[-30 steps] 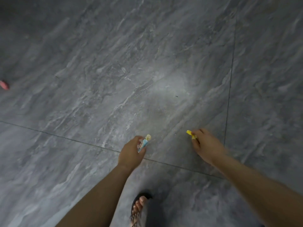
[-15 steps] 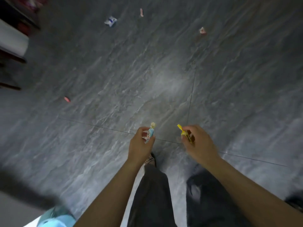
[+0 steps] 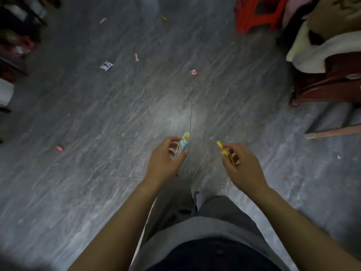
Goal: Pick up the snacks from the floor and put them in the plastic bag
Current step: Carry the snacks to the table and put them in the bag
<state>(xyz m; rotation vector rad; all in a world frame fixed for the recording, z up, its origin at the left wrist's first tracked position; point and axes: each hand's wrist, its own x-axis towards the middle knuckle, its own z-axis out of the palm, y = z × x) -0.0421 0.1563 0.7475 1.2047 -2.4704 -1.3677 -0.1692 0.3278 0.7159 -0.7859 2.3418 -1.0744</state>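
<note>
Floor (image 3: 97, 173): big grey tiles with snacks lying far apart on it.
Red stool (image 3: 259, 14): stands at the far side, near a dark wooden seat (image 3: 322, 83).
Plastic bag: not in view.
Left hand (image 3: 164, 163): fingers curl round a blue candy (image 3: 181, 148); its twisted end sticks up.
Right hand (image 3: 242, 167): finger and thumb pinch a yellow candy (image 3: 224, 151).
White packet (image 3: 106, 66): flat on the floor, far ahead on the left.
Pink candies: one (image 3: 60, 148) on the left, one (image 3: 136, 56) farther off, one (image 3: 194, 72) in the middle.
How they feel: I think they are very light, with crinkly, slippery wrappers.
Where to hold: the middle of the candy is safest; a twisted end may slip.
</note>
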